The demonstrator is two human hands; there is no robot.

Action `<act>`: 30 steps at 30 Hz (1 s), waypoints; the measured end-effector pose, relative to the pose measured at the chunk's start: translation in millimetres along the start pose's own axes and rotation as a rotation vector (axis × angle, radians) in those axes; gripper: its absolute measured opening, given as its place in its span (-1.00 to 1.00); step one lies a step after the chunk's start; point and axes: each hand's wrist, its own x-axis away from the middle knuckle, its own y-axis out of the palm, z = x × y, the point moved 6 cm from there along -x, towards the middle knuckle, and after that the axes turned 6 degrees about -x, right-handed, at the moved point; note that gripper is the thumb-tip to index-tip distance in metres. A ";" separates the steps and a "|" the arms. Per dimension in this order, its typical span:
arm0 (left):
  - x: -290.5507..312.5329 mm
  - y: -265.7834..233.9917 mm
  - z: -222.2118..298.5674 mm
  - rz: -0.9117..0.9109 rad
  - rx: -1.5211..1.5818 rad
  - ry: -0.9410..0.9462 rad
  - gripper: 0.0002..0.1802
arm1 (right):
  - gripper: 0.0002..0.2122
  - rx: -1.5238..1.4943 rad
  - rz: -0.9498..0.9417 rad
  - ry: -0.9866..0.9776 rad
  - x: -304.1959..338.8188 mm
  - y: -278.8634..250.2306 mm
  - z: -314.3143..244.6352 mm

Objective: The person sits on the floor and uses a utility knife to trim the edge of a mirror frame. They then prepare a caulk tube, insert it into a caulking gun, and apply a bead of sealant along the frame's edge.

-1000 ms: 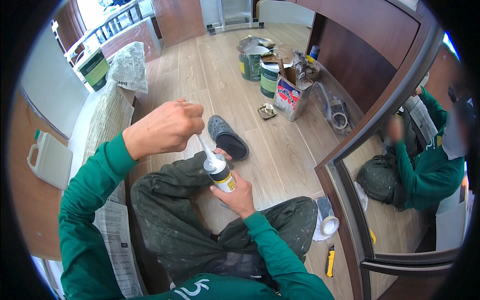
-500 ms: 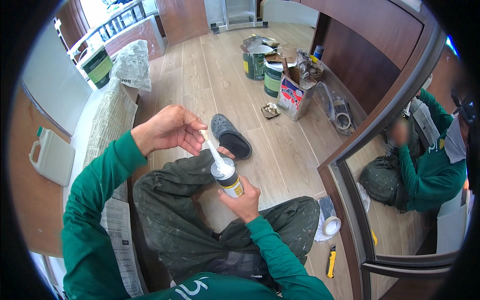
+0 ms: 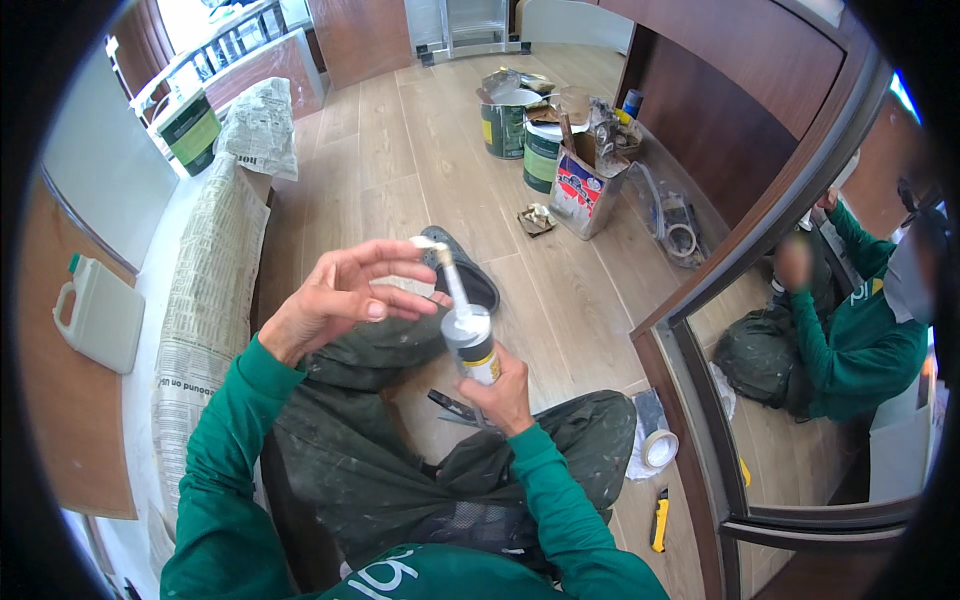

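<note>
My right hand [image 3: 500, 392] is wrapped round a sealant cartridge [image 3: 481, 362], tilted with its white nozzle [image 3: 456, 285] pointing up and away from me. A small beige piece [image 3: 443, 255] sits at the nozzle's tip, with a white bit beside it. Just left of the nozzle is my left hand [image 3: 345, 295], open with its fingers stretched apart; whether a fingertip touches the white bit I cannot tell. Below my right hand shows a dark, flat piece [image 3: 453, 406] with a light edge, too partly hidden to name. My legs are folded beneath the cartridge.
A yellow utility knife [image 3: 660, 520] and a tape roll [image 3: 660, 449] lie at right by a mirrored door [image 3: 800, 400]. Paint buckets [image 3: 541, 158] and a square tin [image 3: 583, 198] stand ahead. Newspaper [image 3: 205, 300] covers the left ledge, beside a white jug [image 3: 100, 315].
My left hand has spread its fingers and dropped slightly away from the nozzle. The cartridge has moved a little right and stands more upright. The dark flat piece has come into view.
</note>
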 end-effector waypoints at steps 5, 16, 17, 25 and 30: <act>-20.2 2.1 8.8 0.034 -0.490 0.053 -0.35 | -0.60 -0.124 -0.113 0.083 -5.6 -5.8 0.1; -49.4 39.1 39.7 -0.178 -1.141 0.440 -0.78 | -0.57 -0.278 -0.303 0.116 -0.6 -9.8 -3.5; -48.4 41.1 40.1 -0.173 -1.131 0.448 -0.78 | -0.57 -0.307 -0.312 0.131 -0.1 -11.1 -3.8; -45.4 41.4 27.5 -0.074 -1.115 0.425 -0.83 | -0.59 -0.253 -0.286 0.045 -10.5 -11.3 -27.2; -39.0 31.4 22.0 -0.046 -1.048 0.363 -0.80 | -0.61 -0.185 -0.286 0.004 -25.2 -2.8 -26.3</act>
